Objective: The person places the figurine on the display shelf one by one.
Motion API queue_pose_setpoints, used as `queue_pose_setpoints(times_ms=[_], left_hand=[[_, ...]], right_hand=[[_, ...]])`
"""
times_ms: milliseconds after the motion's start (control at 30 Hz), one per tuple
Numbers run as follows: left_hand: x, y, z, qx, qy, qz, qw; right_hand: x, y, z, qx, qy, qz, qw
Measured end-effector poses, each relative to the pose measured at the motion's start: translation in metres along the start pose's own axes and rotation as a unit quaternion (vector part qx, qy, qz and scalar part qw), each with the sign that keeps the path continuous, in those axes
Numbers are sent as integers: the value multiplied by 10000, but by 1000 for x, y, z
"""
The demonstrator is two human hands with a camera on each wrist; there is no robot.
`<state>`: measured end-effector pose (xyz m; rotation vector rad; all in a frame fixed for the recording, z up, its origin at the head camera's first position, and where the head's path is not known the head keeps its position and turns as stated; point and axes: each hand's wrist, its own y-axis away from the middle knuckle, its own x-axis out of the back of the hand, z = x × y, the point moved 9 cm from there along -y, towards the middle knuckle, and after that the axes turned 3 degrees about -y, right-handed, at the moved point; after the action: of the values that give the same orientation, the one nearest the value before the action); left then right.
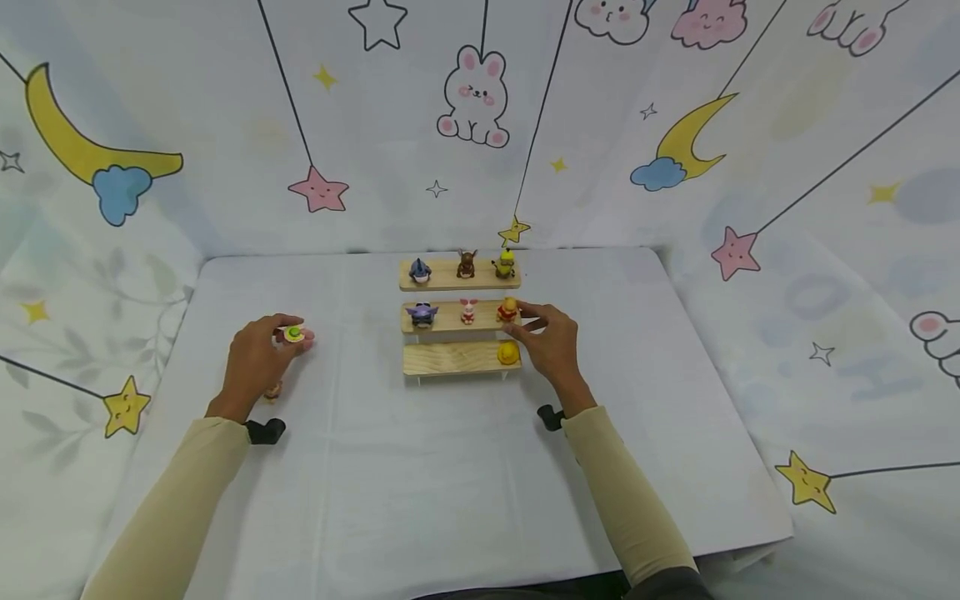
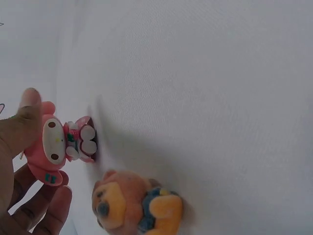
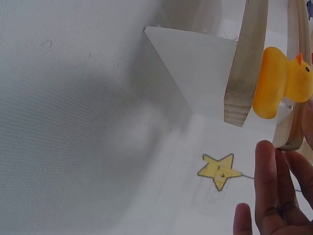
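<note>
My left hand point(image 1: 258, 358) is at the left of the table, its thumb and fingers around the head of a pink-hooded rabbit figurine point(image 2: 49, 142). A small green and white round piece point(image 1: 293, 333) shows at its fingertips in the head view. Beside it on the cloth is a brown and orange bear figurine point(image 2: 127, 203), partly hidden under the hand in the head view. At the right end of the middle shelf point(image 1: 450, 323), my right hand point(image 1: 551, 337) pinches a yellow bear figurine in red point(image 1: 507, 310) between thumb and forefinger. Just below, a yellow duck point(image 1: 508, 352) sits on the lowest shelf point(image 1: 450, 360).
The top shelf point(image 1: 442, 283) bears a blue figurine point(image 1: 420, 271), a brown one point(image 1: 466, 264) and a yellow-green one point(image 1: 505, 263). A purple figurine point(image 1: 422, 314) and a pink piglet figurine point(image 1: 468, 311) stand on the middle shelf. White cloth point(image 1: 360, 483) covers the table.
</note>
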<state>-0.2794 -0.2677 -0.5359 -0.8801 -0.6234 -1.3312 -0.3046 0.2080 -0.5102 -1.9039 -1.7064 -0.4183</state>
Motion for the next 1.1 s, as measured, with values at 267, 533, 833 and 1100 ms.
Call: queue_pose_setpoints(times_ms=[267, 533, 833, 1100], left_hand=[[-6, 3, -13, 271, 258, -361, 9986], [-4, 3, -3, 208, 404, -128, 9989], [4, 1, 27, -105, 488, 212, 9985], [9, 2, 54, -383, 675, 321, 9965]], right_hand=[[-1, 0, 3, -67, 39, 9, 10000], [-2, 1, 3, -35, -19, 4, 10000], [0, 0, 0, 14, -4, 62, 10000], [-1, 0, -1, 5, 8, 79, 10000]])
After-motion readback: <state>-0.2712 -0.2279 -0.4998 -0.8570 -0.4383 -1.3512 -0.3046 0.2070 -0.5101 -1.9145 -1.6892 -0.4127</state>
